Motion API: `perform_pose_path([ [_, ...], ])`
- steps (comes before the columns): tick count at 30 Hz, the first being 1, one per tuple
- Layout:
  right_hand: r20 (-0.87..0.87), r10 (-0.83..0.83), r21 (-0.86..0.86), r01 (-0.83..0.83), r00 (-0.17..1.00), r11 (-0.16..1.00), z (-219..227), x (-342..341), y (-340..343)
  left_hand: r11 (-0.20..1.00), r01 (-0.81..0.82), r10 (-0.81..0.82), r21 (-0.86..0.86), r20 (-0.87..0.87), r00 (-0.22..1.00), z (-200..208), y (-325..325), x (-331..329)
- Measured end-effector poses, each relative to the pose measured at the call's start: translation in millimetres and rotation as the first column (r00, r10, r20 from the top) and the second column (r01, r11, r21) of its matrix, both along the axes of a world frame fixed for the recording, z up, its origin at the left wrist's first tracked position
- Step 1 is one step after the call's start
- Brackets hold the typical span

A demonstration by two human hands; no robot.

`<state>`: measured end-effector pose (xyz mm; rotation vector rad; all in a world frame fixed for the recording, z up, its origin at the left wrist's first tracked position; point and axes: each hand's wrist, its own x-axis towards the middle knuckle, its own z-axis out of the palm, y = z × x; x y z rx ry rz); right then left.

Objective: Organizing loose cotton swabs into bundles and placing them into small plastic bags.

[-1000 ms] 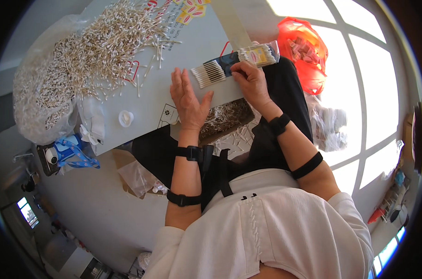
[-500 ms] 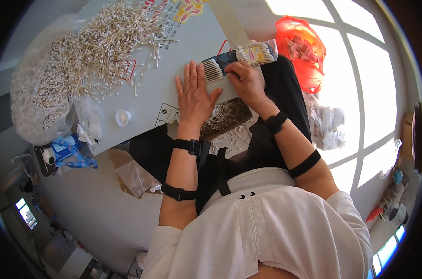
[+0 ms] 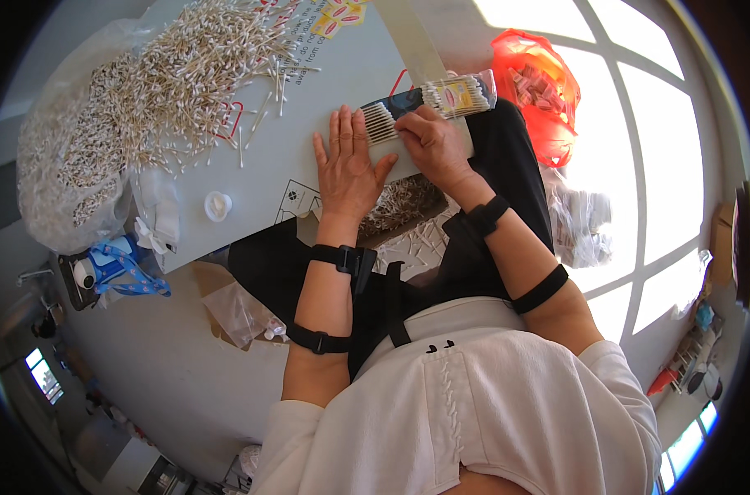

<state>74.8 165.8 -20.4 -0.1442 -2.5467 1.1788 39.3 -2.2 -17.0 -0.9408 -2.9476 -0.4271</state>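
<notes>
My left hand (image 3: 347, 169) lies flat on the grey table, fingers stretched out and thumb apart. Just beyond its fingertips and to the right, a neat row of cotton swabs (image 3: 379, 124) lies across a dark strip (image 3: 403, 104). My right hand (image 3: 437, 150) is closed in a pinch at the right end of that row; what its fingertips grip, if anything, is hidden. Farther right on the same strip sits a clear pack of cotton swabs (image 3: 457, 96) with a yellow label. A large loose heap of cotton swabs (image 3: 201, 74) covers the table's far left.
A clear plastic bag (image 3: 40, 177) spills swabs at left. Nearby stands a small white cup (image 3: 218, 206). Yellow labels (image 3: 340, 16) lie at the far edge. Below the table edge is a box of swabs (image 3: 408, 205). A red plastic bag (image 3: 540, 54) sits at right.
My right hand has shifted slightly left, its fingertips now closer to the row of swabs. My left hand stays flat in nearly the same place.
</notes>
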Motion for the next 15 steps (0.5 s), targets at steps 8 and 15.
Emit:
perform_pose_path([
  [8, -0.001, -0.01, 0.003, 0.01, 1.0, 1.0, 2.9, 2.5, -1.9, 1.0, -0.005, 0.005, -0.005, -0.008, 1.0, -0.3, 0.8, -0.5],
  [15, 0.015, -0.025, 0.025, 0.025, 1.0, 0.999, 4.8, -0.9, -3.5, 1.0, -0.015, 0.015, -0.012, -0.008, 1.0, -0.5, 0.9, -0.8],
])
